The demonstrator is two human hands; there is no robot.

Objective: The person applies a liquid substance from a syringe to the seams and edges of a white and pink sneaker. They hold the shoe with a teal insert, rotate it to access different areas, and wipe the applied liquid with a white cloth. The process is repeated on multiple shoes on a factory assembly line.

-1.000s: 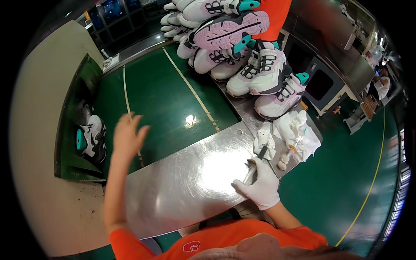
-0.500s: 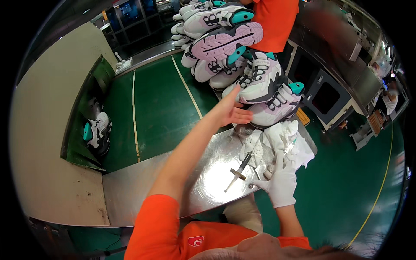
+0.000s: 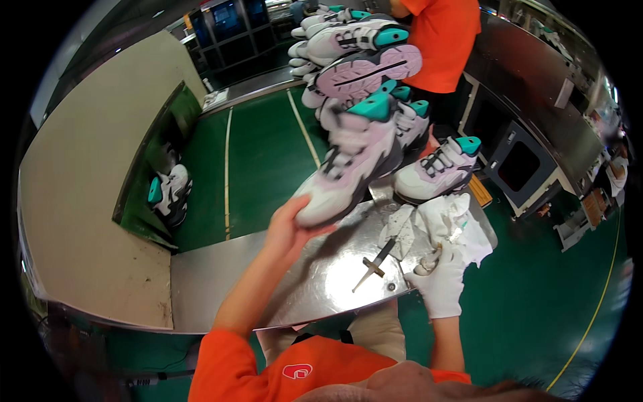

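Note:
My left hand, bare, grips the toe of a white and pale-purple sneaker with black trim. A teal shoe last fills its opening. The sneaker is tilted above the steel table, blurred by motion. In a white glove, my right hand closes around a stained white rag at the table's right edge. More crumpled white cloth lies just beyond it. A pointed tool with a dark handle and crosspiece rests on the steel, left of the glove. Another sneaker stands behind the cloth.
Similar sneakers are piled at the far side, beside a person in an orange shirt. A green belt runs beyond the steel table. At left, one sneaker sits at a green-lined opening under a beige panel.
My left hand has taken a sneaker by the toe from the pile and drawn it nearer and to the left. My right hand's fingers have curled in around the rag.

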